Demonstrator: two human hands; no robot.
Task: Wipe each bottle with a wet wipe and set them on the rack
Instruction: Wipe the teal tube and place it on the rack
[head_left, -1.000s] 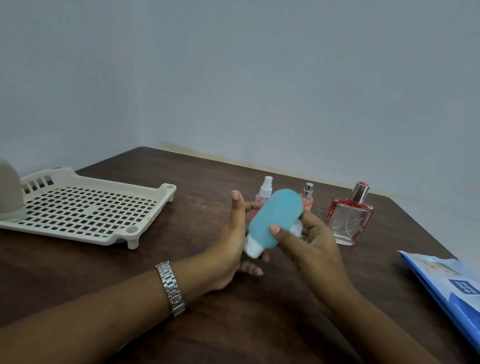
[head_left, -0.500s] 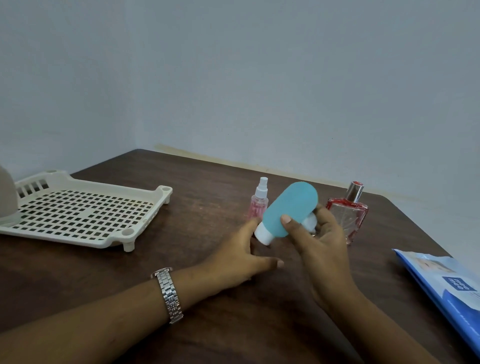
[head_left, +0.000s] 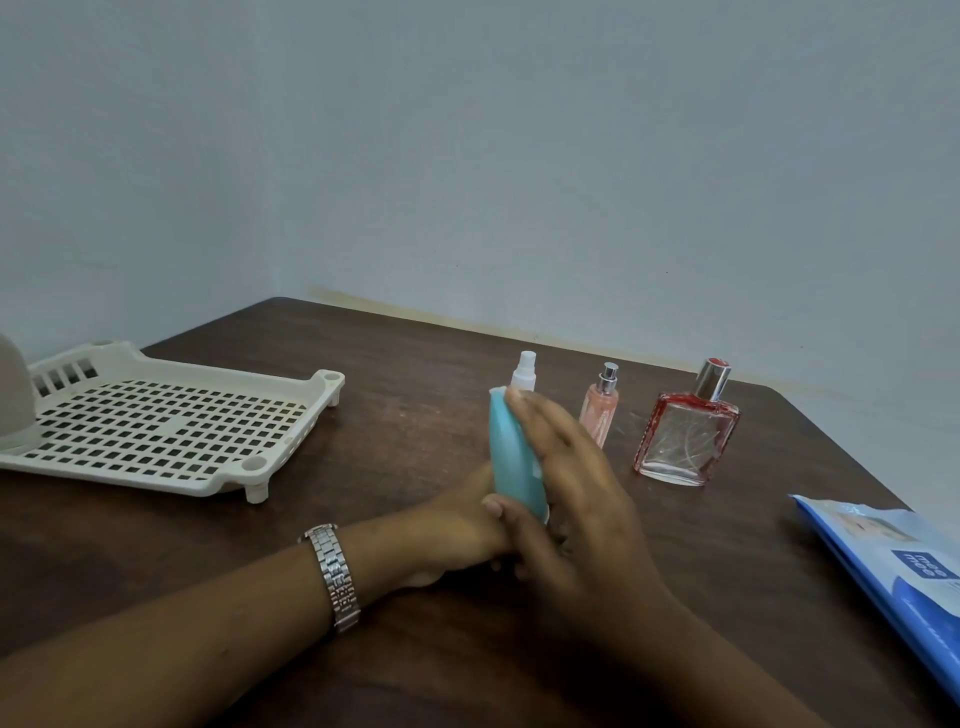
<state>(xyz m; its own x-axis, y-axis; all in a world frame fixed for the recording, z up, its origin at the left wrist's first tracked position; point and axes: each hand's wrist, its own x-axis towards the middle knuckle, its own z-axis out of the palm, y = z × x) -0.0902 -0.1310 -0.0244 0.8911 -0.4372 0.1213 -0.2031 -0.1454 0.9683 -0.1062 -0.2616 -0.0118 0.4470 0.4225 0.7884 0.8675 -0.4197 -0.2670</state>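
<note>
**Condition.** You held the blue bottle (head_left: 511, 457) upright between both hands, near the middle of the surface (head_left: 415, 364). Your right hand (head_left: 571, 499) clamped it, with the fingers along its right side and the thumb across the lower front. Your left hand (head_left: 457, 525) sat behind the base. Its fingers were hidden, so its hold could not be determined. A small white patch showed under the right fingers, but it could not be confirmed as a wipe.

**Hazards, as judged.**

1. **Slip.** A wet, smooth bottle probably gave little friction. A loosened thumb could have let it drop.
2. **Knock-over.** The spray bottle (head_left: 523, 369) stood just behind the blue bottle. The pink bottle (head_left: 600, 410) and the glass bottle (head_left: 685, 436) stood near your right hand. A wide wiping stroke could have toppled any of them, and the glass one risked breaking.
3. **Missed areas.** The parts covered by your fingers would have gone unwiped unless you turned the bottle.
4. **Placement.** The rack (head_left: 156, 431) stood well apart to your left. A tall bottle set carelessly on its open grid might have tipped.
5. **Reach.** The pack of wipes (head_left: 883, 561) lay at the right edge. A hasty reach could have pushed it off.
</note>
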